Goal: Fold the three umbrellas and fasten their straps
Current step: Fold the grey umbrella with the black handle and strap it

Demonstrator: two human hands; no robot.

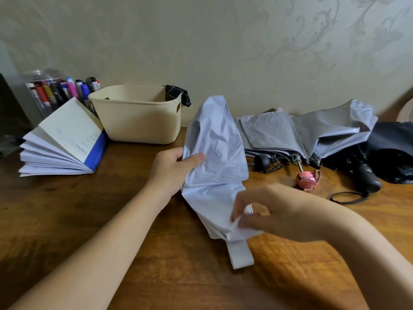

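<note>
A pale lavender umbrella [215, 157] lies collapsed on the wooden table [67, 209], canopy loose and unrolled. Its flat strap [240, 253] hangs off the near end. My left hand [173, 167] grips the canopy's left edge, thumb on the fabric. My right hand [268, 211] pinches the folds at the near end, just above the strap. Behind to the right lies a silver-grey umbrella [308, 133] with a pink handle [306, 179], loosely collapsed. A black umbrella [388, 153] with a black handle [366, 175] rests at the far right.
A cream plastic basket [136, 117] stands at the back with a dark checked cloth [178, 93] over its rim. An open fanned book [64, 139] lies left of it, and a jar of markers [51, 90] stands behind. A black wrist loop [348, 196] trails on the table.
</note>
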